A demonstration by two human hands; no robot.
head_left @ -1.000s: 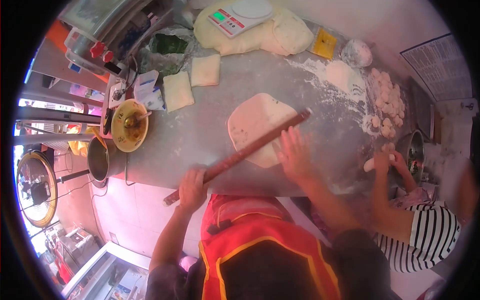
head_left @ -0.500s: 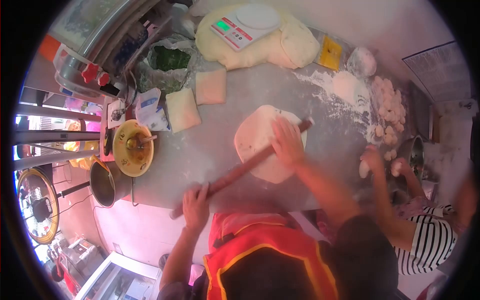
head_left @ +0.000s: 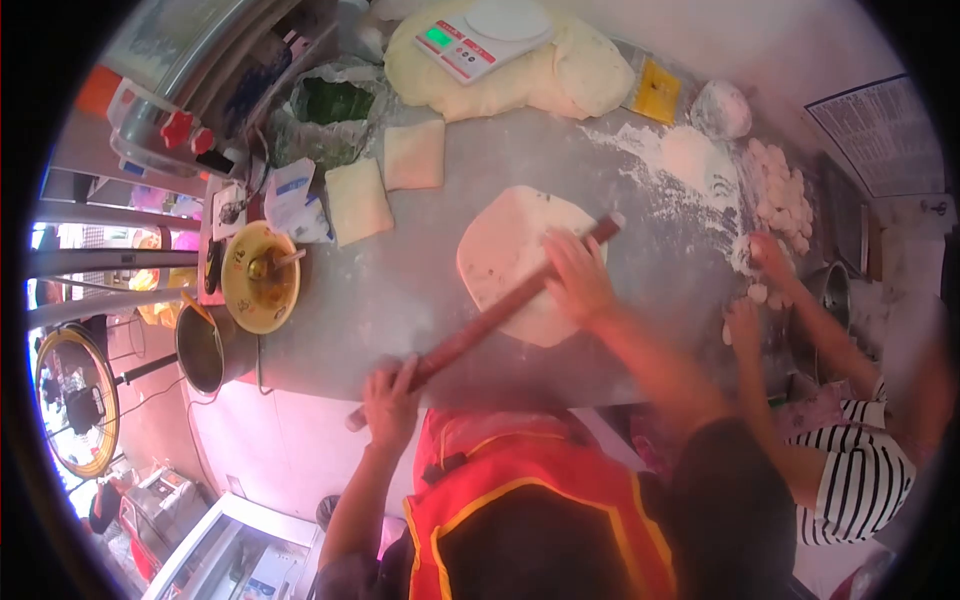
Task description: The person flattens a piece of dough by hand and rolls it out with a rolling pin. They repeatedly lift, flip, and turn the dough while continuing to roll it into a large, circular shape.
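Brown wooden rolling pin [head_left: 500,310] lies slantwise across the flat pale dough sheet [head_left: 510,250] on the floured grey metal surface [head_left: 400,290]; left hand [head_left: 390,400] has its grip closed round the near end, right hand [head_left: 575,280] presses open-palmed on top

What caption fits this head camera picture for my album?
Left hand and right hand press a rolling pin across flat dough on a floury table.

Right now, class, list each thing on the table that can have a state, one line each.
rolling pin: lying slantwise across the dough.
flat dough: rolled out thin, under the pin.
right hand: open, flat on the pin.
left hand: on the pin's near end, grip unclear.
scale: display lit green.
yellow bowl: holds a utensil.
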